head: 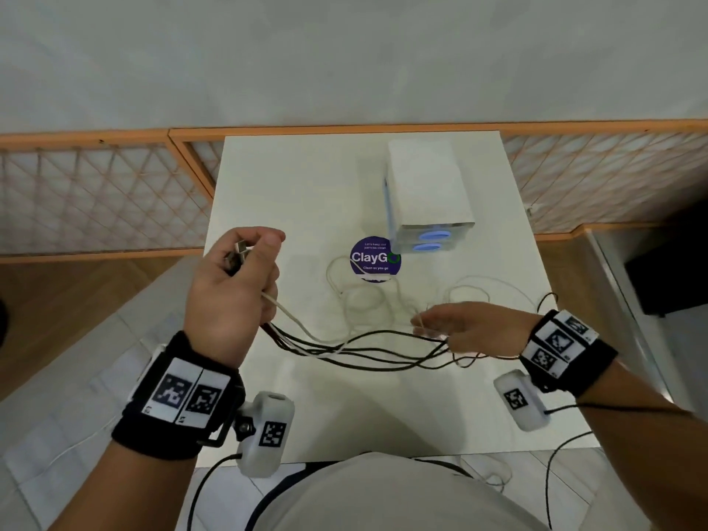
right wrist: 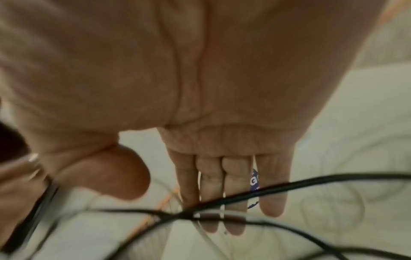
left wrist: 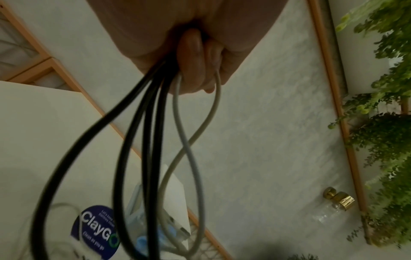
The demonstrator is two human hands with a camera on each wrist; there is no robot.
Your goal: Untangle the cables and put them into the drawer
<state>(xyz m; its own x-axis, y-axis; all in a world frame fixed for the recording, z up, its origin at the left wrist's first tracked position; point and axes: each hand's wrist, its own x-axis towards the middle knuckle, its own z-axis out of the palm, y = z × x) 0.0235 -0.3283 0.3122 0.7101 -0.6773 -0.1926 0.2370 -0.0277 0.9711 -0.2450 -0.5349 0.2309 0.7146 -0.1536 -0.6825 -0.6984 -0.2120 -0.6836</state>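
Left hand (head: 233, 297) is raised above the near left part of the white table (head: 291, 178), fingers curled tight round a bundle of black cables (head: 367, 344) and pale cables (head: 295, 320), with metal plugs (head: 238, 252) sticking out by the thumb. Right hand (head: 475, 329) hovers low over the table's right side, fingers straight and spread, the black cables passing under them; it grips nothing. From the left fist the cables sag across to the right hand. More thin pale cable (head: 364, 297) lies in loose loops on the table between the hands and a small white drawer box (head: 427, 193) at the far side, both drawers closed. A round purple sticker (head: 374, 258) sits just beside the box.
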